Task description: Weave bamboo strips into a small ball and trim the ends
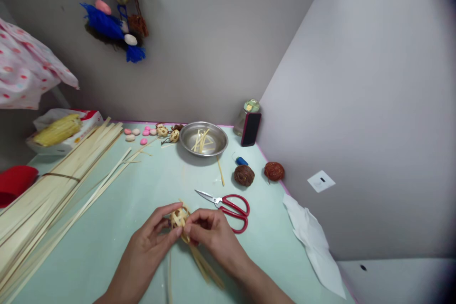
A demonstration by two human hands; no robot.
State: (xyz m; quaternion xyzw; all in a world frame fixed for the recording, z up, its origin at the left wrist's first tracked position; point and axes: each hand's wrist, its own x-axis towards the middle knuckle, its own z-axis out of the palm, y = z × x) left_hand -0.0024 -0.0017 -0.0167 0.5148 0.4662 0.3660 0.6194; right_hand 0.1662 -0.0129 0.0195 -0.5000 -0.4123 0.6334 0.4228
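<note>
We have both hands closed on one small thing. The grip of our left hand (147, 244), thumb below and fingers above, is clamped on the left side of an openwork woven ball (179, 217); the grip of our right hand (215, 242) pinches its right edge. What exactly sits between those right fingertips, ball or single strip, we cannot tell. The ball is held above the bench (160, 171), with loose strip tails (206, 268) trailing from below the grip towards us.

The weak spot, as we judge it, is the fingertip hold. If our left thumb squeezed too hard, the open lattice could dent; if it eased off, crossings could slide and gaps widen. A sharp bend pulled through by our right fingers might crack a strip, especially a dry one. The tails could also snag under our right wrist and tug the weave askew.

Just beyond our right hand lie red-handled scissors (218, 201), blades parted and pointing left past the ball, so a careless reach could nick a finger. Further ahead of the grip, a metal basin (185, 143) holds short strips (201, 142); a brown yarn ball (244, 175) beyond the scissors could roll if bumped.
</note>
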